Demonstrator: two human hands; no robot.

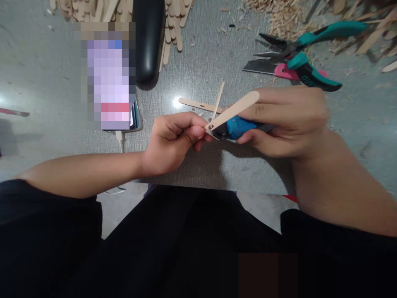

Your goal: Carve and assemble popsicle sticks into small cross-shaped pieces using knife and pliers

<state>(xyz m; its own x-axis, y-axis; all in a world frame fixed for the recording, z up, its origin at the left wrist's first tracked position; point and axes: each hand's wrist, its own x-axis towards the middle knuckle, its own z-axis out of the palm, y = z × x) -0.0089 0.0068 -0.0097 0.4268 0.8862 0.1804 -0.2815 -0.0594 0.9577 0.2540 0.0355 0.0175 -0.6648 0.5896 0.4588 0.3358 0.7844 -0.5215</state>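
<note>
My left hand (pixel 176 142) pinches the lower end of a wooden craft stick (pixel 237 108), which slants up to the right in front of my right hand. Near the pinched end, the stick has a small dark hole or mark. My right hand (pixel 288 120) is wrapped round a blue-and-black hand tool (pixel 237 127); its exact kind cannot be made out. The tool's black front end is close to my left fingertips, beneath the stick. A thin wood strip (pixel 218 99) rises from the same spot. Behind them is another craft stick (pixel 195 103) with a dark slot, partly hidden.
Teal-handled pliers (pixel 290 49) and a pink-handled cutter blade (pixel 260 66) lie at the upper right, near wood shavings (pixel 279 20). A black case (pixel 149 41), piled craft sticks (pixel 176 25) and a phone (pixel 138 116) with a white cable (pixel 120 138) are at the upper left.
</note>
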